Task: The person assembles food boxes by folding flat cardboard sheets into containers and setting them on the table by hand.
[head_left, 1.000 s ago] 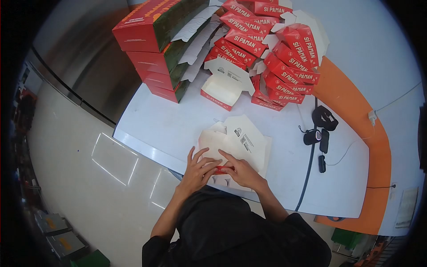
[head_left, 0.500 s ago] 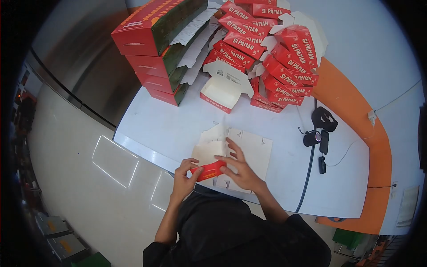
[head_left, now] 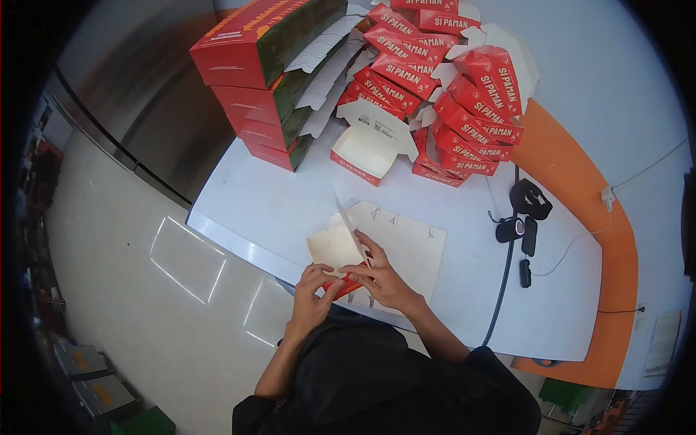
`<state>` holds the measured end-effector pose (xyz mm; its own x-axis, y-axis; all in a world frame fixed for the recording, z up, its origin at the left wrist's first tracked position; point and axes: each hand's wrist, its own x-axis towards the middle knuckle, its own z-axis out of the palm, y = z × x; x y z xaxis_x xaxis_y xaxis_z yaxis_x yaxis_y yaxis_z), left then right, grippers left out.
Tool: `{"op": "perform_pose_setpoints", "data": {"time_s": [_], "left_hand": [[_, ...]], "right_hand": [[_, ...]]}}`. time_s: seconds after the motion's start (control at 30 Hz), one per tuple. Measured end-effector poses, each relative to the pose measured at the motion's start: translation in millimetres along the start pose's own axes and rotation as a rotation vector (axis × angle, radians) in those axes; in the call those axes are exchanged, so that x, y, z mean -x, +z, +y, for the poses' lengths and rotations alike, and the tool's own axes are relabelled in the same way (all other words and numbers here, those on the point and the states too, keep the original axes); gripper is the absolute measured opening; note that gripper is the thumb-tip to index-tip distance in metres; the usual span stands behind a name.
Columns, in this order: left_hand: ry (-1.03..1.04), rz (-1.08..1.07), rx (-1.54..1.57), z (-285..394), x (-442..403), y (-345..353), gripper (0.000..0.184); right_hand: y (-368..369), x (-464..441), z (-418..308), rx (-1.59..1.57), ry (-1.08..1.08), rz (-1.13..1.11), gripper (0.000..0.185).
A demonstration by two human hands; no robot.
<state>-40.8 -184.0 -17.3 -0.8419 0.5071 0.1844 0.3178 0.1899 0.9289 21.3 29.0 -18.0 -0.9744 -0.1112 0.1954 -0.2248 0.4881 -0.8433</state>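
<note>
A partly folded red-and-cream cardboard box [head_left: 333, 247] is held between my two hands near the table's front edge. Its cream inside faces up, and one side panel stands upright at the right. My left hand [head_left: 312, 296] grips the near red wall, fingers over the top edge and thumb in front. At the right corner my right hand [head_left: 386, 281] is closed on the same box, some fingers behind the raised panel. Fingers hide much of the red wall. Under and beside the box lie flat cream cardboard sheets [head_left: 409, 250] with cut slots.
An open box [head_left: 367, 154] stands farther back. Behind it are piled red boxes [head_left: 406, 72], more stacked boxes [head_left: 475, 134] to the right, and larger red-green boxes [head_left: 239, 105] at left. A black strap [head_left: 530, 199], small black devices [head_left: 510, 228] and a black cable [head_left: 500, 290] lie rightward.
The box has turned and tilted in my hands, its right panel now raised upright. My left hand has shifted right along the red wall, closer to my right hand.
</note>
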Motion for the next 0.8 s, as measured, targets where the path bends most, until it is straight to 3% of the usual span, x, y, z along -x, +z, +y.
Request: {"op": "perform_pose_setpoints", "data": {"time_s": [0.1, 0.23, 0.4, 0.5, 0.57, 0.6, 0.7, 0.8], "left_hand": [[0.159, 0.192, -0.219, -2, 0, 7, 0.008], [0.243, 0.083, -0.296, 14, -4, 11, 0.025], [0.271, -0.082, -0.168, 31, -7, 2, 0.059], [0.270, -0.011, -0.268, 11, 6, 11, 0.072], [0.203, -0.062, -0.154, -5, 12, 18, 0.076], [0.168, -0.087, -0.098, -13, 14, 21, 0.078], [0.176, -0.432, -0.258, -33, 17, 30, 0.083], [0.250, -0.608, -0.635, -34, 26, 43, 0.088]], "right_hand": [[-2, 0, -32, 0.040, 0.126, -0.044, 0.077], [26, 9, -33, 0.054, 0.258, 0.078, 0.113], [11, -5, -6, 0.208, 0.035, 0.342, 0.099], [-16, -23, 17, 0.192, -0.055, 0.558, 0.096], [-49, -46, 31, 0.125, -0.115, 0.670, 0.098], [-65, -57, 38, 0.126, -0.074, 0.670, 0.102], [-109, -94, 65, 0.309, 0.068, 0.612, 0.108], [-123, -93, 104, 0.424, 0.466, 0.483, 0.103]]}}
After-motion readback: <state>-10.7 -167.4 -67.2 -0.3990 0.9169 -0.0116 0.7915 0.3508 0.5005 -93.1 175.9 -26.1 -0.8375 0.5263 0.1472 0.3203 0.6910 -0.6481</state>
